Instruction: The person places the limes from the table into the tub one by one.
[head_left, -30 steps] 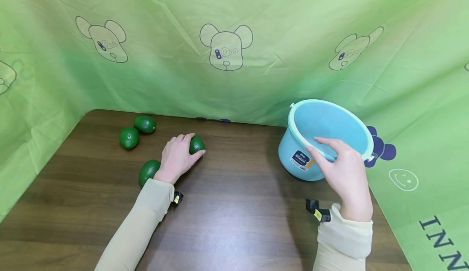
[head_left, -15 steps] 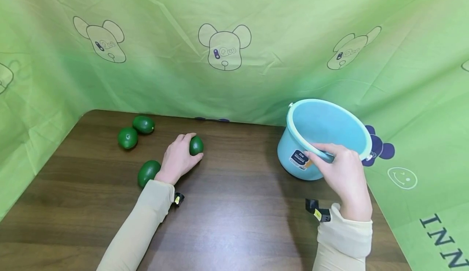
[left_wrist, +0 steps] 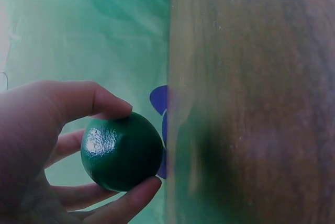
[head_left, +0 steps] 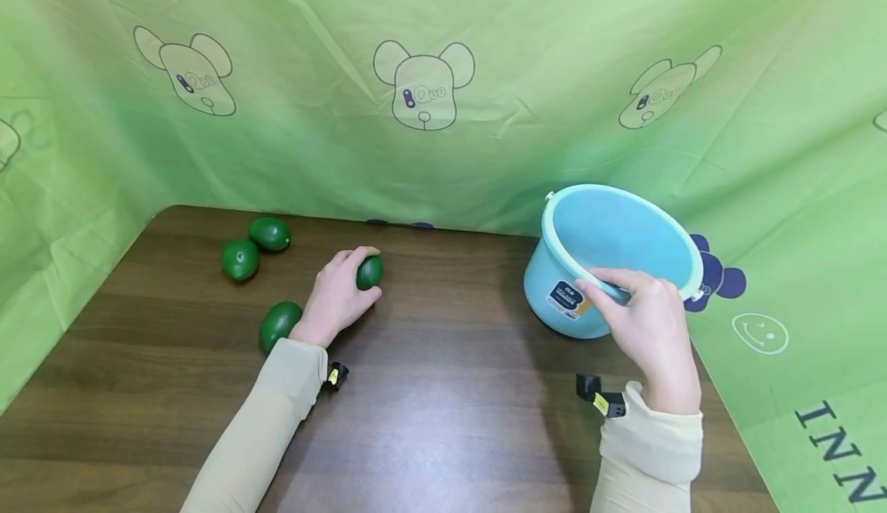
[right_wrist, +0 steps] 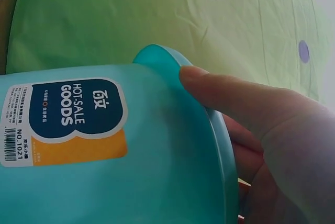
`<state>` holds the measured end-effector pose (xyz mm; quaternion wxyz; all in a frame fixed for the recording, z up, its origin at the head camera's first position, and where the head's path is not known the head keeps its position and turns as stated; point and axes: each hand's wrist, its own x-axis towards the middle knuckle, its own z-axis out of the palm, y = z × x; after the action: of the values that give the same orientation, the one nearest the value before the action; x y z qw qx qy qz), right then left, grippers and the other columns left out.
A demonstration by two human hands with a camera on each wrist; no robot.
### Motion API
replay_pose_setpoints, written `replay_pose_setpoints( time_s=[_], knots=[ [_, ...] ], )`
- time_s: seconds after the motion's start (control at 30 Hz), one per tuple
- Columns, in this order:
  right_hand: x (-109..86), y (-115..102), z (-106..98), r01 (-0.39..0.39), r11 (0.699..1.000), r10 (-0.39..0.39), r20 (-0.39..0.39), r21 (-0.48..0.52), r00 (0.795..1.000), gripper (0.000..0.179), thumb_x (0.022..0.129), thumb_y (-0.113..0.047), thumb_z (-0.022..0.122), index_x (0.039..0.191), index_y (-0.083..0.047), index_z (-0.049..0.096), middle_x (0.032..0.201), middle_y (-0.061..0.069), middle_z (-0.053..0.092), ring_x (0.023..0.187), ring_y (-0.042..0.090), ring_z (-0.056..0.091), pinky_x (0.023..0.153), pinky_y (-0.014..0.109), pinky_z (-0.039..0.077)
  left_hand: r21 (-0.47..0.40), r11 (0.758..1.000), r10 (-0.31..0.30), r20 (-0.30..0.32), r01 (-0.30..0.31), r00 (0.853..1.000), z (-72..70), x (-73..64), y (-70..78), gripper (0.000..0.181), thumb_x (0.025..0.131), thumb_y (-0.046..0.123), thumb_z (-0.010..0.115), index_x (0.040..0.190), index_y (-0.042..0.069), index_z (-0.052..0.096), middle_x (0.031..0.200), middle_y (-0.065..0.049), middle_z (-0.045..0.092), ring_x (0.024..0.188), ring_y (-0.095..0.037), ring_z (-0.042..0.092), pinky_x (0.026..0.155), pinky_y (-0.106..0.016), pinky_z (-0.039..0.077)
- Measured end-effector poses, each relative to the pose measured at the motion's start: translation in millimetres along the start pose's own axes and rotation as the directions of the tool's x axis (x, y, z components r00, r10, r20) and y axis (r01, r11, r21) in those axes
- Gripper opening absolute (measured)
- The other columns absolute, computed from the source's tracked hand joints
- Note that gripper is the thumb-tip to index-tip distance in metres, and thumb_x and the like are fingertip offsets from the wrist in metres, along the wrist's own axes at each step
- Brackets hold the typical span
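Observation:
My left hand [head_left: 336, 296] holds a glossy dark green avocado [head_left: 370, 273] at the middle left of the table. In the left wrist view, thumb and fingers curl round this avocado [left_wrist: 123, 153] from both sides, close over the wood. On the right, my right hand [head_left: 647, 324] pinches the near rim of a light blue plastic bucket [head_left: 554, 282]. The bucket leans a little, its mouth facing up and towards me. Up close in the right wrist view, the thumb [right_wrist: 220, 90] presses the outside of the rim, while the other fingers are partly hidden behind it.
Another avocado [head_left: 280, 326] lies beside my left wrist. Two more, one rounder-looking avocado [head_left: 240, 259] and a second avocado [head_left: 270, 233], sit close together at the back left. A green printed curtain [head_left: 312, 151] hangs along the back and sides of the brown wooden table [head_left: 443, 420].
The right thumb and fingers have come together onto the bucket rim, from hovering apart above it. My left hand has stayed almost still round its avocado.

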<state>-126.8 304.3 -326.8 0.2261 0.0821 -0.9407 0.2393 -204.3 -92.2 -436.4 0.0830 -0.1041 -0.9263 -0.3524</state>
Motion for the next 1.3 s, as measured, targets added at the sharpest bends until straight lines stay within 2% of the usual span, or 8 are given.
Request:
replay_pose_setpoints(
  time_s=[0.2,0.37,0.63,0.77,0.87,1.0,1.1,1.3],
  knots=[
    [0.9,-3.0,2.9,0.023,1.0,-0.023,-0.025,-0.004,0.999,0.025,0.09,-0.024,0.081,0.108,-0.007,0.081,0.1,0.013,0.076,0.078,0.026,0.064,0.062,0.025,0.037,-0.002,1.0,0.006,-0.008,-0.006,1.0,-1.9,0.5,0.0,0.057,0.086,0.018,0.077,0.139,0.022,0.058,0.133,-0.018,0.054,0.109,-0.042,0.06,0.09,-0.054,0.051],
    [1.7,-7.9,5.6,0.046,0.999,-0.046,-0.045,-0.004,0.998,0.023,0.089,-0.024,0.082,0.107,-0.009,0.082,0.099,0.011,0.076,0.085,0.03,0.07,0.065,0.025,0.04,-0.009,1.0,0.009,-0.017,-0.009,1.0,-4.6,0.3,1.4,0.058,0.091,0.026,0.078,0.144,0.02,0.054,0.133,-0.02,0.052,0.11,-0.044,0.06,0.091,-0.056,0.051],
    [2.0,-14.1,10.0,0.107,0.994,-0.107,-0.067,-0.001,0.992,0.021,0.086,-0.019,0.084,0.103,-0.008,0.082,0.096,0.01,0.077,0.087,0.033,0.072,0.069,0.03,0.044,-0.032,0.999,0.007,-0.066,-0.009,0.998,-13.0,-1.0,0.8,0.056,0.092,0.025,0.077,0.144,0.021,0.055,0.134,-0.02,0.051,0.103,-0.046,0.063,0.089,-0.056,0.052],
    [2.0,-16.9,12.1,0.14,0.99,-0.139,-0.065,0.007,0.988,0.02,0.084,-0.017,0.086,0.102,-0.008,0.082,0.095,0.008,0.077,0.086,0.031,0.072,0.068,0.027,0.044,-0.045,0.999,0.015,-0.095,-0.019,0.995,-18.3,-1.2,-0.6,0.057,0.092,0.024,0.077,0.145,0.021,0.056,0.135,-0.019,0.051,0.105,-0.044,0.063,0.09,-0.056,0.052],
    [1.1,-20.9,13.6,0.153,0.988,-0.151,-0.056,0.022,0.987,0.02,0.083,-0.017,0.086,0.101,-0.009,0.082,0.095,0.006,0.077,0.088,0.029,0.073,0.072,0.023,0.046,-0.053,0.998,0.021,-0.122,-0.028,0.992,-22.3,-2.0,-0.2,0.058,0.091,0.023,0.078,0.145,0.02,0.056,0.135,-0.019,0.051,0.105,-0.043,0.063,0.09,-0.056,0.052],
    [0.5,-28.6,16.6,0.185,0.982,-0.184,-0.044,0.024,0.982,0.019,0.083,-0.017,0.087,0.1,-0.01,0.083,0.094,0.004,0.077,0.091,0.026,0.073,0.076,0.028,0.049,-0.066,0.997,0.036,-0.155,-0.046,0.987,-27.9,-3.1,2.6,0.059,0.091,0.022,0.078,0.146,0.02,0.056,0.135,-0.019,0.052,0.105,-0.043,0.063,0.089,-0.056,0.052],
    [0.5,-34.3,19.5,0.231,0.973,-0.229,-0.041,0.028,0.972,0.019,0.081,-0.016,0.088,0.099,-0.01,0.083,0.092,0.002,0.077,0.088,0.024,0.073,0.074,0.033,0.05,-0.074,0.995,0.049,-0.177,-0.063,0.983,-32.1,-3.9,4.3,0.058,0.091,0.023,0.077,0.146,0.02,0.056,0.135,-0.018,0.052,0.104,-0.041,0.063,0.088,-0.055,0.052],
    [-1.0,-42.9,24.8,0.291,0.954,-0.289,-0.037,0.07,0.956,0.019,0.079,-0.014,0.089,0.097,-0.01,0.082,0.089,0.0,0.076,0.085,0.021,0.072,0.075,0.031,0.051,-0.105,0.991,0.051,-0.237,-0.078,0.97,-40.4,-5.0,4.7,0.055,0.091,0.026,0.075,0.143,0.022,0.058,0.133,-0.015,0.055,0.103,-0.038,0.062,0.085,-0.054,0.052]
  ],
)
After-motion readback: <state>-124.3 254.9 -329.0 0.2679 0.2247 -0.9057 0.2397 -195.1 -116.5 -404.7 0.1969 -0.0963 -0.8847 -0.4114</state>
